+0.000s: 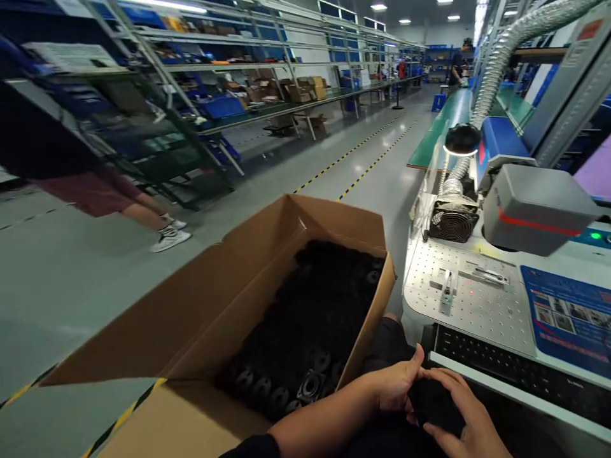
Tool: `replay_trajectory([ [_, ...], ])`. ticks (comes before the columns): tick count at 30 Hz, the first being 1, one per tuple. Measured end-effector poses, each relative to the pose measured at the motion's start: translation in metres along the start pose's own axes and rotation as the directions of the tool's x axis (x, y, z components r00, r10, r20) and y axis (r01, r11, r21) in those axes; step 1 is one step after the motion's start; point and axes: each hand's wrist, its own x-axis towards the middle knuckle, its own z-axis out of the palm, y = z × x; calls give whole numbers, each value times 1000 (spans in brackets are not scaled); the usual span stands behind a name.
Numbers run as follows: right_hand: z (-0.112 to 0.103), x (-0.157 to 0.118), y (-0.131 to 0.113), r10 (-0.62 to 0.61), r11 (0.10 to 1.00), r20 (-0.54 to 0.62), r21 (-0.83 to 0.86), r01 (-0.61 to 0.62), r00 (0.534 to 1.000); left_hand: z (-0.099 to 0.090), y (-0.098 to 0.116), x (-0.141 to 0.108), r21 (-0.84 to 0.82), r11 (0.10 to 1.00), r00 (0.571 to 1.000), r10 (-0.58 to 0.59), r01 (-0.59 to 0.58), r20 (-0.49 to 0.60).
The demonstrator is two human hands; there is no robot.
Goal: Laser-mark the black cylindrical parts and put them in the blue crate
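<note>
Black, with details lost against the dark clothing behind it, a block-like piece [436,406] sits between the person's two hands at the lower right, just in front of the keyboard [506,367] and above the lap. The right hand [470,416] curls about it, fingers along the top edge and thumb below, partly closed around its bulk; the left hand [398,385] has its fingers bent in at the piece's left edge and its thumb raised, though how firmly it grips I cannot tell. Beside the left forearm stands an open cardboard box [157,318], flaps spread, filled with a layer of black parts [315,312]; along the near end several show round, slotted faces, and one has a pale metallic ring. On the bench to the right, behind the keyboard, lies a perforated metal plate [513,324] bearing small fixtures and a red light dot, with a blue printed sheet [570,312] next to it. Above the plate hangs a grey machine head [539,210] with a red stripe, and near it are a square fan [452,222], a lit lamp [462,138] and a ribbed silver duct [496,70]. Across the aisle, a person in reddish shorts [90,194] and white shoes is beside long shelving [258,63].
</note>
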Motion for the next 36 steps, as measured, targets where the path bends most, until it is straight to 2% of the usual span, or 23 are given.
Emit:
replay_trajectory([
  [2,-3,8,7,-5,1000,-48,-14,5,999,-11,11,-17,110,993,999,40,-38,-14],
  [4,-19,17,17,44,995,-198,-83,-61,979,-32,30,-38,321,944,976,132,-71,-171],
  [5,-32,24,23,84,985,-296,-122,-125,952,-47,40,-49,473,880,903,235,-41,-360],
  [6,-45,31,30,126,968,-392,-153,-199,911,-66,51,-59,536,844,825,311,-11,-472],
  [8,-75,49,43,194,922,-538,-185,-339,820,-112,70,-74,610,790,679,415,61,-605],
  [10,-101,70,55,230,882,-605,-201,-426,762,-161,83,-81,662,725,501,509,188,-700],
  [11,-111,81,61,234,867,-624,-214,-451,746,-184,87,-83,673,695,430,543,252,-721],
  [12,-118,91,66,233,852,-635,-232,-470,737,-204,89,-84,682,665,387,567,304,-727],
  [13,-123,102,71,230,840,-638,-251,-481,735,-222,89,-84,690,635,364,586,348,-723],
  [16,-124,131,83,222,814,-615,-310,-490,757,-254,85,-82,707,545,365,611,451,-703],
  [20,-116,158,99,218,808,-568,-350,-473,794,-271,75,-71,711,459,385,616,533,-687],
  [23,-114,171,109,199,831,-556,-340,-440,807,-275,66,-64,711,427,374,636,559,-676],
  [29,-114,180,115,182,837,-579,-333,-434,795,-272,48,-59,709,423,315,684,564,-658],
  [32,-112,179,115,181,844,-576,-325,-426,797,-272,45,-58,713,411,321,687,568,-652],
  [36,-111,177,120,205,844,-572,-308,-439,794,-274,45,-57,726,375,361,680,576,-638],
])
